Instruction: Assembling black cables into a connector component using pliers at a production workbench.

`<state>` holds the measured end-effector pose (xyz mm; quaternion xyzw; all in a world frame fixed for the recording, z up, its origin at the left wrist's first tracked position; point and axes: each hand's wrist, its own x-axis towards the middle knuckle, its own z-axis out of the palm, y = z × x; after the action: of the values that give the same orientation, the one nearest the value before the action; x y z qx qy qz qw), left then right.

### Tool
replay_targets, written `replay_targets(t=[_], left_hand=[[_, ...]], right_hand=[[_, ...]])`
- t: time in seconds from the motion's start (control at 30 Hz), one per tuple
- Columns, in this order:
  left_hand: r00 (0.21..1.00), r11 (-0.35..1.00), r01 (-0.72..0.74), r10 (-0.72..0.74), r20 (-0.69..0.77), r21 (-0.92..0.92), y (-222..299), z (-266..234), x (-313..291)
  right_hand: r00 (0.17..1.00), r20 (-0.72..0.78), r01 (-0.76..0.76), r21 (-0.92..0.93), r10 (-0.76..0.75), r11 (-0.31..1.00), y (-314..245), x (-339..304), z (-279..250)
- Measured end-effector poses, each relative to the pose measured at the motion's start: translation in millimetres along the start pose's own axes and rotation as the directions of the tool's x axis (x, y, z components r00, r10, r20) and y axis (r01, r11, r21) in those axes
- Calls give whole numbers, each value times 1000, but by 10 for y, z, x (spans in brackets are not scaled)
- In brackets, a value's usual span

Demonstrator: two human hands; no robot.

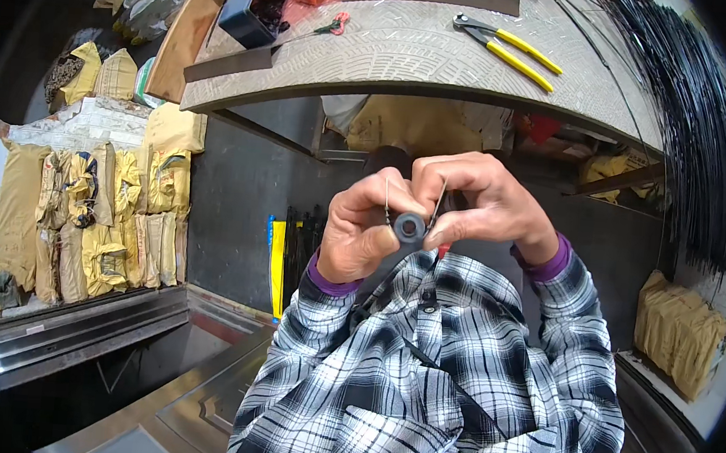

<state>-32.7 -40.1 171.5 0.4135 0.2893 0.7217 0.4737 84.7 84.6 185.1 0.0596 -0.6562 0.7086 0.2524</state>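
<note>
Fingertips (385,241) hide the exact grip on my feed, but left hand (356,228) and right hand (491,203) are both clamped on the dark ring (398,227) sitting right between them, thin wires (387,196) sticking out either side.

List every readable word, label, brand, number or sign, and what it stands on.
No text can be read clearly.
Brown and yellow packages, left: any marks too small or blurred to read.
Dark round part being held: no lettering visible.
Yellow-handled pliers: no lettering visible.
</note>
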Motion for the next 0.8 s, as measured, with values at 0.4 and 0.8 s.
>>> replay_targets(t=[0.4,0.8], left_hand=[[984,983,-113,131,-122,144,-94,-97,-75],[902,973,-21,117,-417,229,-208,91,-120]], right_hand=[[911,-186,145,-691,-367,709,69,-50,165],[834,-288,61,-800,-471,596,285,-193,376]])
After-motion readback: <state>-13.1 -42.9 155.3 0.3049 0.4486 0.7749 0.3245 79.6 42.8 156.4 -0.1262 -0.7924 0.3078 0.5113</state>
